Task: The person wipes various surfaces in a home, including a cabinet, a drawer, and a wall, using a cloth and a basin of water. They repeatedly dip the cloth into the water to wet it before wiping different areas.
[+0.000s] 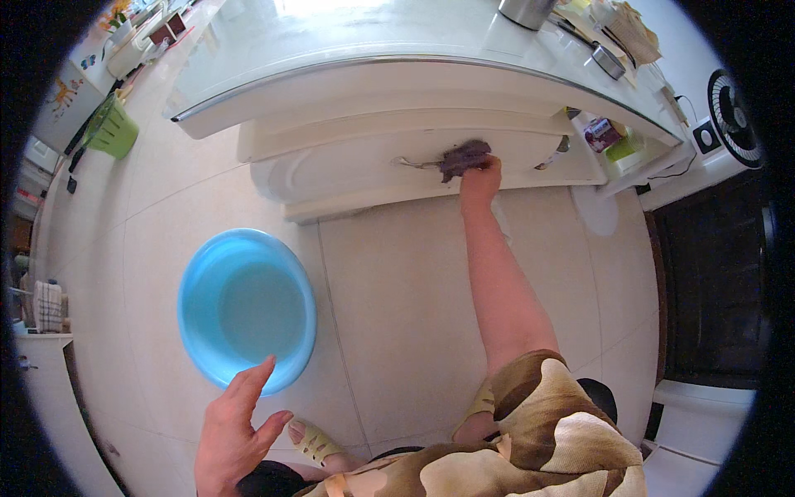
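Note:
In my right hand (pixel 482 180) is a bunched dark purple cloth (pixel 464 159), pressed against the white lower panel (pixel 366 163) of the cabinet below the counter. A wet-looking streak (pixel 413 163) runs along the panel just left of the cloth. My left hand (pixel 233 422) is raised near the near rim of a light blue plastic basin (pixel 186 310), thumb and fingers apart, with nothing in it. Cloudy water (pixel 264 317) lies in the basin, which stands on the floor. Whether my left fingertips touch the basin's rim I cannot tell.
Above the panel juts the glossy white countertop (pixel 372 34), bearing a metal container (pixel 526 11) at its back. Packaged goods (pixel 602 133) sit on the right shelf, near an electric fan (pixel 733 121). A green waste bin (pixel 113 127) stands far left on the tiled floor (pixel 397 310).

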Tool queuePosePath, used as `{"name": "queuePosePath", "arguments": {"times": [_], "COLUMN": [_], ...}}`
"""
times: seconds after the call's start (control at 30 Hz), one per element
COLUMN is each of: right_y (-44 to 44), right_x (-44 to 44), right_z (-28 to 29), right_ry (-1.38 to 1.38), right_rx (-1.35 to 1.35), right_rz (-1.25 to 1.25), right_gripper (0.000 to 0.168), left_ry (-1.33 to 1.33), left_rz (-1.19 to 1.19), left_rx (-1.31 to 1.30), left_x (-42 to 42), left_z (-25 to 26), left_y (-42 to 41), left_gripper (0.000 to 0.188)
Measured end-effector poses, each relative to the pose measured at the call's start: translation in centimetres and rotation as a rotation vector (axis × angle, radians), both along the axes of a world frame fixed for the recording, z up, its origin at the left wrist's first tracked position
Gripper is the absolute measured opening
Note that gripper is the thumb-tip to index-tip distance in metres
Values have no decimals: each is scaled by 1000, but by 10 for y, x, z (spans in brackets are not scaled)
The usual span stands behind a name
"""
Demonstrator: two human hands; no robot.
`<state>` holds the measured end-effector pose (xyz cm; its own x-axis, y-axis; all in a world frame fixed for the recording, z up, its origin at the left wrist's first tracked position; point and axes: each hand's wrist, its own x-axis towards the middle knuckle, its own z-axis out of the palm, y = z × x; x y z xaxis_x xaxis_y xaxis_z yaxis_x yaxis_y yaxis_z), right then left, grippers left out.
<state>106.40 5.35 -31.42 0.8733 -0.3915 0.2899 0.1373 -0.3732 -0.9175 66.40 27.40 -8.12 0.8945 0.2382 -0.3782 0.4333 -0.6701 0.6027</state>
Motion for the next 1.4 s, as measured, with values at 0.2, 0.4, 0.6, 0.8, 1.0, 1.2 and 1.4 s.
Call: {"name": "queuePosePath", "arguments": {"times": [0.2,0.4,0.6,0.8,1.0,1.2,1.4], "right_y": [24,37,25,29,33,20,39], "right_x": [-7,-16,-6,-13,-12,-7,-30], "right_z": [24,33,28,37,37,39,68], "right_ry": [-60,-50,94,58,51,-37,-284], "right_rx": [-33,-13,-77,-13,-70,-83,-130], "right_rz": [69,-68,-137,-7,-70,-91,24], "right_gripper": [23,22,23,24,26,24,30], "left_ry": [50,32,47,27,68,71,25], "left_rz": [45,5,-26,-6,-13,0,-6], "left_rx": [-23,-3,-11,-1,-10,-3,5], "left_x": [2,7,6,-1,4,9,2], "left_z": [-2,-5,1,1,-4,3,-2], "left_y": [-1,-2,-5,-5,-3,-7,-4], "left_gripper": [64,63,63,62,65,64,63]}}
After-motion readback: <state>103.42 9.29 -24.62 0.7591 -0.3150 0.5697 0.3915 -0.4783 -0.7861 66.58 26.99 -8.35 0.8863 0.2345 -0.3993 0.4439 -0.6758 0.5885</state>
